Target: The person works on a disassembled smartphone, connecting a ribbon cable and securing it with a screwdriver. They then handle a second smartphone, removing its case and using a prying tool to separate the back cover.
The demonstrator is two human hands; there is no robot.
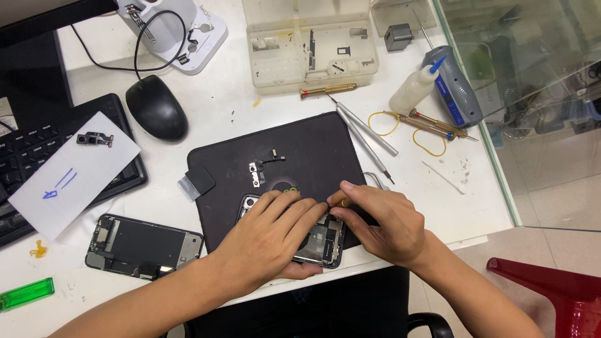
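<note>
An opened phone body lies on the near edge of a black work mat. My left hand rests flat over it, fingers spread and thumb under its near edge, holding it down. My right hand pinches a small brass-handled screwdriver upright over the phone's right side; the tip is hidden by my fingers. Small metal brackets and a flex part lie on the mat behind the phone.
A detached phone screen panel lies left of the mat, beside a keyboard with a paper sheet. A mouse, parts box, several screwdrivers, a glue bottle and a green lighter surround it.
</note>
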